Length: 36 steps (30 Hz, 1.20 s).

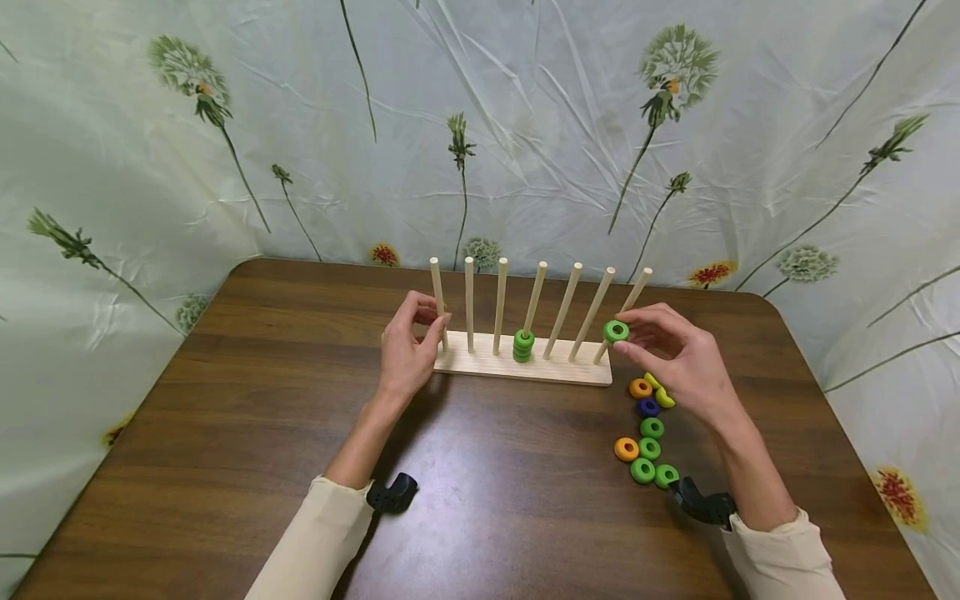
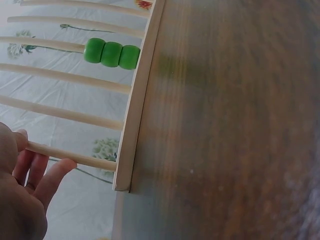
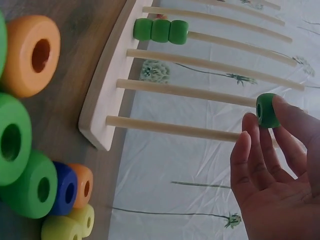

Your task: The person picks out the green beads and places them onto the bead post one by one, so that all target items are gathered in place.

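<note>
A wooden rack [image 1: 480,363] with several upright pegs stands across the middle of the table. Three green rings [image 1: 523,346] are stacked on its middle peg, seen also as green rings [image 2: 111,53] in the left wrist view. My left hand [image 1: 408,346] holds the leftmost peg [image 2: 75,157] between thumb and fingers. Near the right end of the rack, my right hand [image 1: 686,358] pinches a green ring [image 1: 617,332] between thumb and index finger. In the right wrist view that green ring [image 3: 268,110] is in the air beside the pegs, not around one.
Loose rings lie on the table right of the rack: several green rings [image 1: 649,448], orange rings [image 1: 627,449], a blue ring [image 1: 648,407] and yellow rings [image 1: 664,398]. Behind the brown table [image 1: 487,500] hangs a pale curtain [image 1: 525,125] with a dandelion print.
</note>
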### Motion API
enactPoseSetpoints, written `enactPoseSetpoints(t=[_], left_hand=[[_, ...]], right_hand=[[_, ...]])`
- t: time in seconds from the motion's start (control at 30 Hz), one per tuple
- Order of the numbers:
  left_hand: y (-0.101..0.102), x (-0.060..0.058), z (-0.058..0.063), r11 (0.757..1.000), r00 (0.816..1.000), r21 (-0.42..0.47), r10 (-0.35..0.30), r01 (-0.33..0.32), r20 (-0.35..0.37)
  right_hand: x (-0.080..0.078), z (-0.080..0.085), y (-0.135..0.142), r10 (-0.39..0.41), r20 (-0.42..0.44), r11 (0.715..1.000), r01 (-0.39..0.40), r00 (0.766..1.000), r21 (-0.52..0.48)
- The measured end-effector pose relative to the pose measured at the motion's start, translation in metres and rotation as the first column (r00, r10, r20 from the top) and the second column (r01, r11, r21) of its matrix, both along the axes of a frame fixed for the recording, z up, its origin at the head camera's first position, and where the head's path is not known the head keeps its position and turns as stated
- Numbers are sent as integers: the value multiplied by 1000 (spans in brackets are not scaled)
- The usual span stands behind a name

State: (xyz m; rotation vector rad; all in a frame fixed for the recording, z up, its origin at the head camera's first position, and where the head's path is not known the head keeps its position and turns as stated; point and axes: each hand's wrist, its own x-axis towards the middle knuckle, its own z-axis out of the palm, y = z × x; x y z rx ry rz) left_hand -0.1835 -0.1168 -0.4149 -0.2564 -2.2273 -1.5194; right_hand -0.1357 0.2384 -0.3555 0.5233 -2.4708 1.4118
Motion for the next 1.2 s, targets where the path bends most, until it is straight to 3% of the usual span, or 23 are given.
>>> enactPoseSetpoints(t=[1.2], left_hand=[[1, 0, 0, 1000, 1000, -15, 8, -9, -19]], right_hand=[[-4, 15, -33, 20, -125, 995, -32, 992, -98]])
